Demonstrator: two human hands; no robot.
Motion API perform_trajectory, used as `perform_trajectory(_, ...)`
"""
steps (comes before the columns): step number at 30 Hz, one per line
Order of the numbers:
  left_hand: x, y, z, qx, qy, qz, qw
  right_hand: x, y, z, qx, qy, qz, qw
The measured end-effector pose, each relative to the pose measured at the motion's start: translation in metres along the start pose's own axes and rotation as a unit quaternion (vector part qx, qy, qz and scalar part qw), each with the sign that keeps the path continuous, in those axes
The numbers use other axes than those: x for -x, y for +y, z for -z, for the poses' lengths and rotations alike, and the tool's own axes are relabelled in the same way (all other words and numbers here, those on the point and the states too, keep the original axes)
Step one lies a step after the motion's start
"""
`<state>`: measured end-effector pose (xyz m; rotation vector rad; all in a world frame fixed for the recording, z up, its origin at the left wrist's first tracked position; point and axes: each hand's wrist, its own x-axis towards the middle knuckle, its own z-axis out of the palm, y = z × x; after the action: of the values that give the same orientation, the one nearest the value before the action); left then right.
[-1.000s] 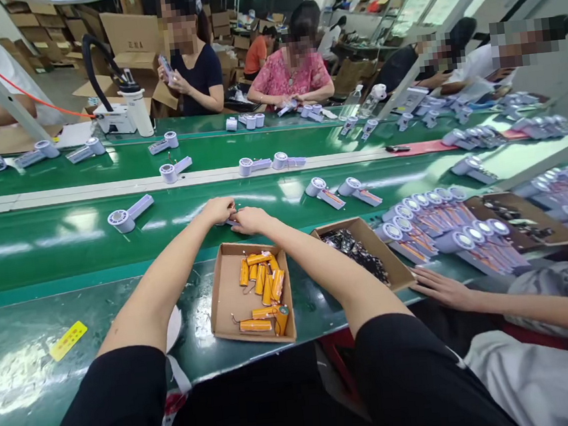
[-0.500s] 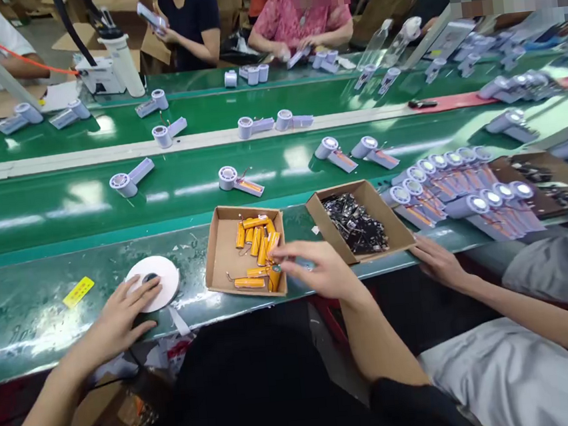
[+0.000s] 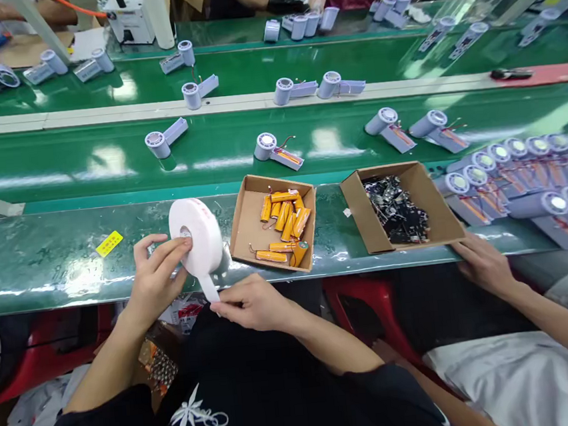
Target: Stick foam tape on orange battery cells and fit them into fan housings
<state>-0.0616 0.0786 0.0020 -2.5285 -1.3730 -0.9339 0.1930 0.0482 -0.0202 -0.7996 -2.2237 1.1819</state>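
Note:
A thick roll of white tape (image 3: 204,237) stands tilted up at the bench's front edge. My left hand (image 3: 158,275) grips it, its fingers at the roll's central hole. From the roll's bottom hangs a loose strip of tape (image 3: 207,288), and my right hand (image 3: 252,303) pinches the end of it. Just right of the roll, an open cardboard box (image 3: 243,243) holds several orange wired cylinders (image 3: 290,224). Neither hand touches this box.
A second cardboard box (image 3: 365,222) holds small black parts; a co-worker's hand (image 3: 484,264) touches its right corner. Grey-white fan housings (image 3: 554,204) crowd the right side. More lie on the green belt (image 3: 216,136) beyond. A yellow label (image 3: 109,244) lies left.
My left hand has lifted the roll from lying flat to upright. My right hand has left the box of orange cylinders and taken hold of the tape end. The view has shifted.

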Motion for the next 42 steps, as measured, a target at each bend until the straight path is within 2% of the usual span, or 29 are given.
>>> perform_trajectory(2,0.009,-0.014,-0.009,0.012,0.009,0.048,0.999,0.005,0.005,0.006,0.083,-0.047,-0.004,0.995)
perform_trajectory(3,0.013,-0.021,-0.013,0.019,0.012,0.072,0.997,0.006,0.009,0.016,0.115,-0.047,-0.013,0.992)
perform_trajectory(4,0.017,-0.027,-0.018,0.025,0.014,0.092,0.995,0.005,0.013,0.031,0.145,-0.026,-0.028,0.989)
perform_trajectory(6,0.021,-0.034,-0.025,0.036,0.017,0.115,0.993,-0.003,0.024,0.074,0.212,0.063,-0.077,0.972)
perform_trajectory(8,0.021,-0.034,-0.029,0.037,0.025,0.111,0.993,-0.016,0.037,0.12,0.297,0.135,-0.138,0.935)
perform_trajectory(10,0.018,-0.029,-0.033,0.034,0.032,0.08,0.996,-0.03,0.051,0.156,0.364,0.124,-0.184,0.905)
perform_trajectory(13,0.009,-0.018,-0.037,0.031,0.019,0.039,0.999,-0.047,0.071,0.176,0.417,0.061,-0.213,0.881)
perform_trajectory(15,0.003,-0.011,-0.037,0.025,0.011,0.023,0.999,-0.052,0.081,0.175,0.412,0.061,-0.21,0.884)
perform_trajectory(17,-0.003,-0.004,-0.034,0.014,0.007,0.0,1.0,-0.05,0.086,0.171,0.338,0.112,-0.19,0.915)
perform_trajectory(19,-0.007,0.002,-0.029,0.002,0.002,-0.032,0.999,-0.042,0.082,0.165,0.176,0.21,-0.14,0.952)
perform_trajectory(20,-0.009,0.005,-0.025,-0.004,-0.001,-0.046,0.999,-0.036,0.077,0.161,0.076,0.256,-0.105,0.958)
perform_trajectory(21,-0.01,0.008,-0.022,-0.009,-0.005,-0.057,0.998,-0.03,0.069,0.156,-0.018,0.291,-0.07,0.954)
perform_trajectory(23,-0.012,0.013,-0.017,-0.022,-0.016,-0.071,0.997,-0.018,0.05,0.143,-0.15,0.322,-0.026,0.935)
perform_trajectory(27,-0.017,0.024,-0.012,-0.05,-0.029,-0.089,0.994,-0.013,0.016,0.112,-0.21,0.334,-0.046,0.918)
perform_trajectory(31,-0.022,0.03,-0.01,-0.071,-0.03,-0.128,0.989,-0.019,0.014,0.101,-0.212,0.326,-0.082,0.918)
perform_trajectory(36,-0.031,0.032,0.002,-0.114,-0.044,-0.144,0.982,-0.005,0.023,0.115,-0.244,0.187,-0.084,0.948)
perform_trajectory(37,-0.033,0.034,0.005,-0.119,-0.049,-0.15,0.98,-0.002,0.023,0.114,-0.254,0.176,-0.086,0.947)
perform_trajectory(39,-0.039,0.041,0.009,-0.124,-0.055,-0.157,0.978,-0.002,0.021,0.102,-0.29,0.217,-0.088,0.928)
perform_trajectory(42,-0.042,0.06,0.006,-0.101,-0.035,-0.137,0.985,-0.013,0.021,0.076,-0.359,0.379,-0.073,0.849)
